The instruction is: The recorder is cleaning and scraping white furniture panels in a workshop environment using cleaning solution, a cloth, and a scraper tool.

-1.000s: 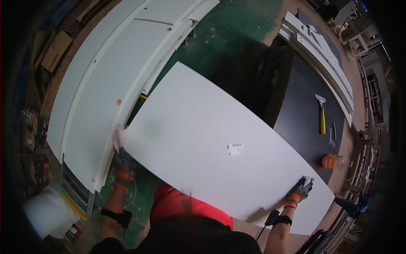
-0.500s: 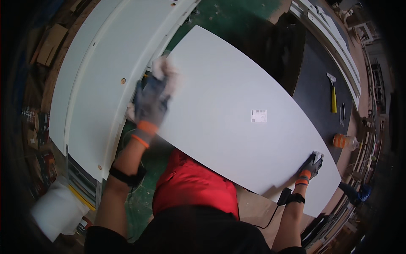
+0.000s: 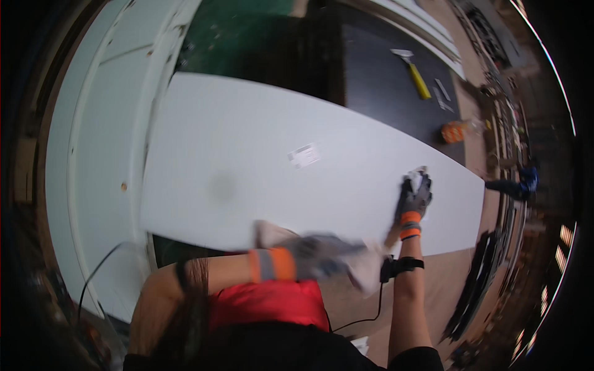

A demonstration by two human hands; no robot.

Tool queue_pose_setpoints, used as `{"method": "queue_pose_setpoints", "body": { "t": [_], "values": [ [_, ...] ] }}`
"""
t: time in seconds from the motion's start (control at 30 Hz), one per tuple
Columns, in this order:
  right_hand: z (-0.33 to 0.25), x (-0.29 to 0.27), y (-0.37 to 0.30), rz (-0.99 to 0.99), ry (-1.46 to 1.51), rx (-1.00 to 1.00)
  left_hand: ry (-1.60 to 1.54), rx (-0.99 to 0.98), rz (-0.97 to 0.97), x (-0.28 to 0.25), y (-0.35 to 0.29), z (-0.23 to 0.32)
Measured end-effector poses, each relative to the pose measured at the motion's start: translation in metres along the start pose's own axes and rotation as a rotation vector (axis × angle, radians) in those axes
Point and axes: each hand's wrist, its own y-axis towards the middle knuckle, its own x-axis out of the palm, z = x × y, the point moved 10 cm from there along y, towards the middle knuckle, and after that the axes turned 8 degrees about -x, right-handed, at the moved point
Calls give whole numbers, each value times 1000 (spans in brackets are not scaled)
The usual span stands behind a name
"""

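A large white panel (image 3: 247, 136) with a small printed label (image 3: 304, 156) lies before me. My left hand (image 3: 325, 255), in a grey glove with an orange cuff, is blurred at the panel's near edge. It grips a pale rag (image 3: 366, 266), whose other end trails out on the hand's left side. My right hand (image 3: 418, 195), gloved alike, rests on the right part of the panel. Its fingers are bent around a crumpled whitish wad (image 3: 417, 179), perhaps cloth or paper.
Behind the panel stands a black-topped table (image 3: 377, 80) with a yellow-handled scraper (image 3: 419, 80), small metal tools (image 3: 442, 94) and an orange-labelled bottle (image 3: 455, 131). Another long white panel (image 3: 93, 167) extends along the left. Someone in blue (image 3: 526, 179) is at far right.
My left hand has swept with the rag from the panel's left end to its near edge, toward my right hand. The view has turned; my right hand keeps its wad on the panel.
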Motion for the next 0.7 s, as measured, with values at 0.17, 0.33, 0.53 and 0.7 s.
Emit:
{"method": "queue_pose_setpoints", "body": {
  "t": [0.17,0.33,0.53,0.7],
  "values": [
    [17,-2,-17,-86,-114,24,733,-59,846,-175,-48,18],
    [17,15,7,-196,-78,27,1336,-469,1135,-229,-23,-38],
    [47,19,70,-195,-63,-87,1349,-533,743,-131,171,-25],
    [129,18,112,-132,-75,-207,1260,-189,383,22,314,5]
  ]
}}
